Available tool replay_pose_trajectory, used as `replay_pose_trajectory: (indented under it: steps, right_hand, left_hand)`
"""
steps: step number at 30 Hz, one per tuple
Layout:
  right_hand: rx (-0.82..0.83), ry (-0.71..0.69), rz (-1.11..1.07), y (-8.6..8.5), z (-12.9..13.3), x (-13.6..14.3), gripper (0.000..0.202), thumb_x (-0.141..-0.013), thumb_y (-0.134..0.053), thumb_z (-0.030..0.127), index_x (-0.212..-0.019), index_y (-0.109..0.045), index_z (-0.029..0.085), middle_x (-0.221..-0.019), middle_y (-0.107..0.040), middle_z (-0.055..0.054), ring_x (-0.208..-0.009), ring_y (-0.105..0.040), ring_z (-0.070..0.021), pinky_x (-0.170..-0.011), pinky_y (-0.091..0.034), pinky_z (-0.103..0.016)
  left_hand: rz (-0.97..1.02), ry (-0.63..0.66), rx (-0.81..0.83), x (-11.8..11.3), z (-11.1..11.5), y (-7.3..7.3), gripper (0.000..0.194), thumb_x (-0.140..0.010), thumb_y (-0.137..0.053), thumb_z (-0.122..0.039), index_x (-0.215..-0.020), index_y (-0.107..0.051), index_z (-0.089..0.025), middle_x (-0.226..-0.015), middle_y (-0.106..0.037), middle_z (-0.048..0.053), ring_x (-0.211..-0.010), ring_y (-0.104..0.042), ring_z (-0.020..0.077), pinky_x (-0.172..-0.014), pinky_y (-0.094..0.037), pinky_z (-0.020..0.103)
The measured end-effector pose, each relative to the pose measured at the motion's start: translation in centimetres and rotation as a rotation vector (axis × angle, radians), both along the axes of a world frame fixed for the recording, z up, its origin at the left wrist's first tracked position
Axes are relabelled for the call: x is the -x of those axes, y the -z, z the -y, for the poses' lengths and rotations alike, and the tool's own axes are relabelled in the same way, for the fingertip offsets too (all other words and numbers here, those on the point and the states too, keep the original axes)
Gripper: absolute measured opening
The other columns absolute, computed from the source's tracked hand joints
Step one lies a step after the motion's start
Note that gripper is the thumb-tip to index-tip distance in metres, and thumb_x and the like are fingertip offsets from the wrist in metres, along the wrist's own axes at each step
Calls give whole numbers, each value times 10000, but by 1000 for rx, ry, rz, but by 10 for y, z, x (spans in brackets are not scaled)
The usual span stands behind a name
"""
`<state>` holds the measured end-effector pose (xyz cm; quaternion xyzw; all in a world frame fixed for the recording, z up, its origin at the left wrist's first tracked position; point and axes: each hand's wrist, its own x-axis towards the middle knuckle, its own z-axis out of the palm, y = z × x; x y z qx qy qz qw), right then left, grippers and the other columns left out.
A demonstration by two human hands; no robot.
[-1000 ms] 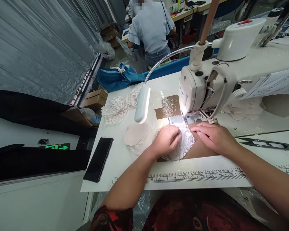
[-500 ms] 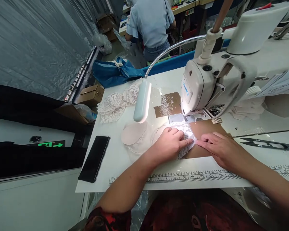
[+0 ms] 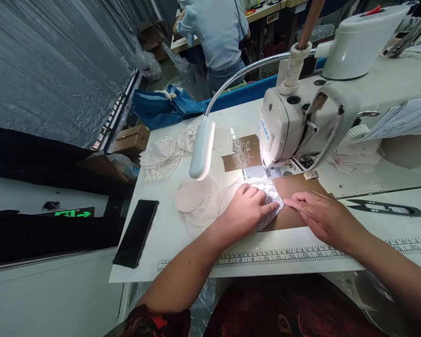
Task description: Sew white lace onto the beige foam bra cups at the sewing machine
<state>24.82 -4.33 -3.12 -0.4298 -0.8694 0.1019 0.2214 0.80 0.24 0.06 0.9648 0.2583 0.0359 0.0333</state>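
Note:
A white lace cup piece (image 3: pixel 270 189) lies at the needle area of the sewing machine (image 3: pixel 284 126), over a brown board taped to the table. My left hand (image 3: pixel 247 208) presses on it from the left, fingers bent together and thumb stretched along the lace. At the lace's right corner, my right hand (image 3: pixel 317 213) pinches the edge between thumb and index finger, its other fingers folded in. Both hands' tips are close together, just in front of the presser foot. Beige round cup pads with lace (image 3: pixel 194 196) rest left of my left hand.
Stacked lace pieces (image 3: pixel 161 157) lie behind the lamp head (image 3: pixel 201 150). A black phone (image 3: pixel 136 233) is at the left edge, thread snips (image 3: pixel 386 207) at the right. A printed ruler (image 3: pixel 266 258) runs along the front. Beyond the table sits a co-worker (image 3: pixel 215 37).
The view has shifted slightly. My right hand has turned a little flatter at the lace corner, while my left hand stays on the lace. The co-worker's left arm has moved up onto their table.

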Motion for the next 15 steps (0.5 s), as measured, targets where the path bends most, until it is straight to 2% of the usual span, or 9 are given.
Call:
replay_pose_trajectory:
  steps: [3, 5, 10, 15]
  right_hand:
    - [-22, 20, 114, -1, -2, 5, 420, -859, -403, 25, -1175, -631, 182, -913, -627, -62, -764, -511, -192, -670, -380, -308]
    - [-47, 9, 187, -3, -2, 8, 442, -814, -411, -4, -1140, -653, 173, -871, -621, -60, -727, -494, -193, -651, -365, -310]
    - [-87, 11, 234, -6, -1, 10, 438, -771, -433, -31, -1085, -675, 155, -856, -617, -64, -729, -490, -195, -647, -353, -306]
    - [-84, 23, 239, -4, 0, 11, 419, -783, -444, -25, -1080, -673, 162, -869, -630, -60, -723, -492, -193, -662, -362, -310]
  left_hand:
    - [84, 44, 16, 0, -2, 4, 344, -955, -462, -223, -1267, -606, -203, -1221, -577, 122, -1081, -504, 254, -890, -429, 385]
    - [106, 49, 37, 1, -2, 6, 365, -936, -475, -218, -1281, -587, -180, -1330, -536, 118, -1078, -513, 245, -876, -457, 366]
    - [97, -22, 39, 0, -2, 7, 476, -887, -496, -215, -1350, -514, -105, -1341, -553, 127, -941, -544, 232, -831, -497, 371]
    - [95, -47, 4, 0, -2, 10, 464, -871, -471, -171, -1309, -555, -41, -1386, -545, 137, -933, -555, 240, -843, -508, 374]
